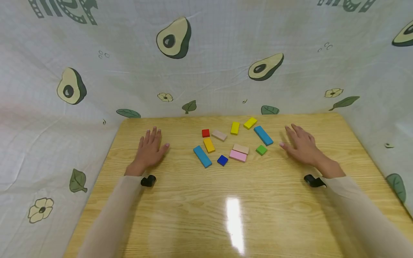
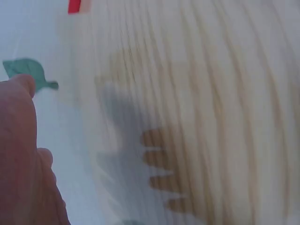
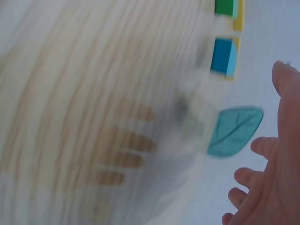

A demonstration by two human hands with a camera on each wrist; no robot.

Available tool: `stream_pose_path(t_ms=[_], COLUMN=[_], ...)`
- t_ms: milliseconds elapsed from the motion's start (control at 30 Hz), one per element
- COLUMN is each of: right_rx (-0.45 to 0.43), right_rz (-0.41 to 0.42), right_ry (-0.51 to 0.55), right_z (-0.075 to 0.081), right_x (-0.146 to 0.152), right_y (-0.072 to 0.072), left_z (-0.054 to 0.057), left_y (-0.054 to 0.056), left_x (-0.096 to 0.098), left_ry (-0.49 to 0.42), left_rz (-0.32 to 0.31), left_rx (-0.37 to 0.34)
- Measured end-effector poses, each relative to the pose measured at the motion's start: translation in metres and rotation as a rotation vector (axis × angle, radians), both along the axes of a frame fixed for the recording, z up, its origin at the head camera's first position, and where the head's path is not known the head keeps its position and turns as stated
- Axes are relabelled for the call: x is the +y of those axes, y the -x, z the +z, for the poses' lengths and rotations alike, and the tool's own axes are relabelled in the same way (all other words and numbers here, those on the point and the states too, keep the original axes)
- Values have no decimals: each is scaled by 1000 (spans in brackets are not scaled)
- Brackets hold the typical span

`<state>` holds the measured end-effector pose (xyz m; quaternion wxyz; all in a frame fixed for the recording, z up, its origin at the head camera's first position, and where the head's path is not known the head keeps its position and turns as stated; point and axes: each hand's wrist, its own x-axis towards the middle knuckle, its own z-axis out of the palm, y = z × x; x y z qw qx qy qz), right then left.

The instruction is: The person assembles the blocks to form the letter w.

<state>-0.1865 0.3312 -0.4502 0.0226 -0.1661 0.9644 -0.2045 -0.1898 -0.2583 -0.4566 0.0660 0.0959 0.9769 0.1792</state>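
Observation:
Several small coloured blocks lie loosely between the two hands in the head view. My left hand (image 1: 149, 150), fingers spread and holding nothing, is left of the red block (image 1: 205, 133), the orange block (image 1: 209, 145) and a blue block (image 1: 202, 156). On the other side, my right hand (image 1: 300, 145) has its fingers extended, nearest to another blue block (image 1: 263, 135) and the green block (image 1: 261, 149). Among the middle pieces are a dark blue block (image 1: 222, 160), a pink block (image 1: 238, 156) against a beige block (image 1: 241, 148), a pale block (image 1: 219, 135) and two yellow blocks (image 1: 235, 128).
The blocks lie on a wooden table (image 1: 180, 208) that reflects a bright light strip near the front. A white cloth (image 1: 219, 64) printed with avocados and leaves hangs behind and along the sides. Small black wrist cameras (image 1: 148, 181) sit at both cuffs.

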Motion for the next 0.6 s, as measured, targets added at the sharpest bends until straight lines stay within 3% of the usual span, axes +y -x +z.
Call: stream_pose_path(t_ms=[400, 600], right_rx=[24, 10], right_rz=[121, 180], right_ry=[30, 22], right_z=[6, 3], right_x=[-47, -63], right_y=[-7, -11], left_z=[-4, -1], left_y=[-11, -21], left_x=[43, 66], left_ry=[22, 33], left_rz=[-89, -126], left_rx=[21, 8])
